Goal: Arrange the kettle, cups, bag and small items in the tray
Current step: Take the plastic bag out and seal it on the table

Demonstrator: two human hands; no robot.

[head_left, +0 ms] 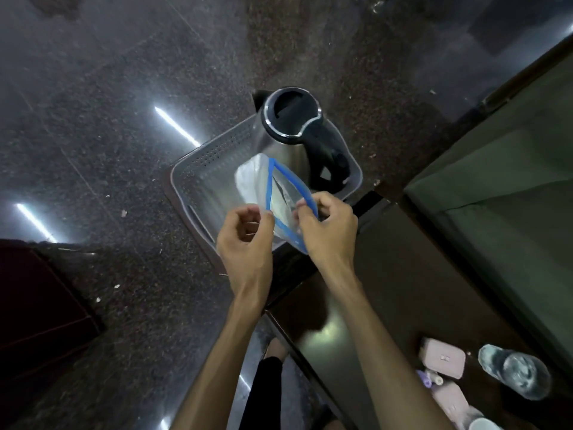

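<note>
while both hands work above the near end of the tray, we note a clear bag with a blue zip strip held between them, its mouth gaping toward us. left hand: thumb and forefinger pinched on the bag's left lip, remaining fingers curled in. right hand: fingertips clamped on the right lip at the blue strip. something pale lies inside the bag; we cannot tell what. kettle, steel body with black lid and handle, stands upright in the far right part of the perforated grey tray. tray sits at the far end of a dark table. near right on the table: a pink case, a clear glass cup, and some small pale items beside them, too blurred to name.
</note>
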